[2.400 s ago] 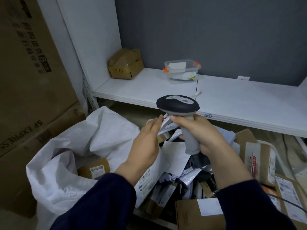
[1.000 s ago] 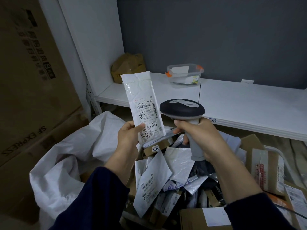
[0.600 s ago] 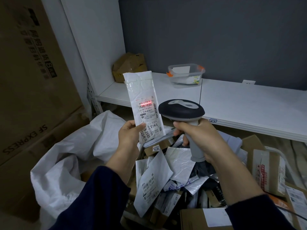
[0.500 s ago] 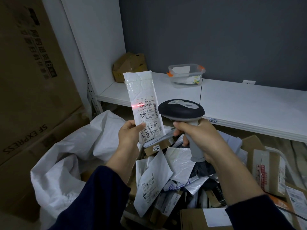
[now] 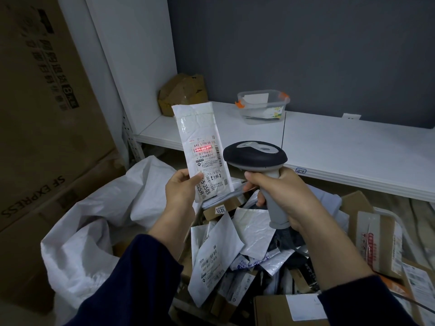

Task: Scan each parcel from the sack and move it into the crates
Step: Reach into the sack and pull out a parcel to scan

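Head view: my left hand (image 5: 181,191) pinches the padded mailer (image 5: 197,132), my right hand (image 5: 282,194) grips the scanner (image 5: 255,156); a wobble could lose the barcode (image 5: 203,149).

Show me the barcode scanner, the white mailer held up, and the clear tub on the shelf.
barcode scanner (image 5: 255,154), head view, on its dark head.
white mailer (image 5: 195,127), head view, blank part above the label.
clear tub (image 5: 261,112), head view, on its front wall.
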